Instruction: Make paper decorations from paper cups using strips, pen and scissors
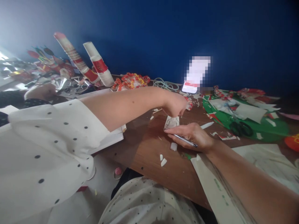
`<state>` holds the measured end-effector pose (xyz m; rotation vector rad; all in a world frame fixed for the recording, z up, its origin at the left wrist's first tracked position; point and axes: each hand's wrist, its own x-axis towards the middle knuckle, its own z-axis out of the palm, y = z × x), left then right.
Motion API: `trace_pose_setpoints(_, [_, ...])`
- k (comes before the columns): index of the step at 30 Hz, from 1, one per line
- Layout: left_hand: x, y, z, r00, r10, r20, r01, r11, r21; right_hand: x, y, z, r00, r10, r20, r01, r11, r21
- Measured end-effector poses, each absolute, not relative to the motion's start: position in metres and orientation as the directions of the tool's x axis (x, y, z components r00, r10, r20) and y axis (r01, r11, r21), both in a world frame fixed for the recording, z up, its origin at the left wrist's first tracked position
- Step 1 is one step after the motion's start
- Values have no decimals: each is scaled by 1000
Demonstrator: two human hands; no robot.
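Observation:
My right hand (195, 134) is closed around a pen (185, 140), which lies slanted under the fingers. Its fingertips are at the lower edge of a small white piece (172, 122) with faint lines on it, lying on the brown table (144, 155). Just beyond that piece, my left hand (176, 104) reaches across from the left with its fingers curled downward. What those fingers hold, if anything, is hidden. A red-and-white scrap (189, 104) shows beside the left knuckles. Below the right hand lies a small pale block (173, 146).
A lit phone (190, 87) leans against the blue wall. To the right, black-handled scissors (241, 128) and paper scraps lie on a green sheet (275, 129). Stacked paper cups (101, 70) lean at the back left, near coiled cord (165, 84). Another person's hand (42, 91) is at far left.

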<state>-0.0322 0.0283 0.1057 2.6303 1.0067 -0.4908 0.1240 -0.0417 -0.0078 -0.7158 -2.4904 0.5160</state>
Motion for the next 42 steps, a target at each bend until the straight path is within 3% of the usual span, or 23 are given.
trace_pose_setpoints(8, [-49,36,77,781,574,-247,610,-786,103,125,-41,-12,-732,578,361,390,790,-473])
trace_pose_setpoints(14, [-45,56,55,696,632,-341,706,-689,163,125,-41,-9,-750,566,343,368,787,-495])
trace_pose_setpoints(22, [-40,71,43,661,611,-435,744,-609,275,125,-41,-12,-747,555,366,383,809,-446])
trace_pose_setpoints(25, [-37,71,46,652,609,-453,753,-593,286,123,-43,-12,-741,529,413,353,830,-431])
trace_pose_setpoints(28, [-35,71,47,653,604,-458,752,-590,293,121,-43,-14,-648,523,554,333,848,-412])
trace_pose_setpoints(31, [-36,74,43,656,599,-458,751,-579,318,119,-42,-17,-461,582,670,421,808,-411])
trace_pose_setpoints(36, [-38,80,35,669,586,-457,741,-575,346,117,-39,-23,-300,809,506,526,583,-620])
trace_pose_setpoints(42, [-37,82,33,691,582,-429,719,-616,322,114,-35,-29,-268,847,460,508,530,-679])
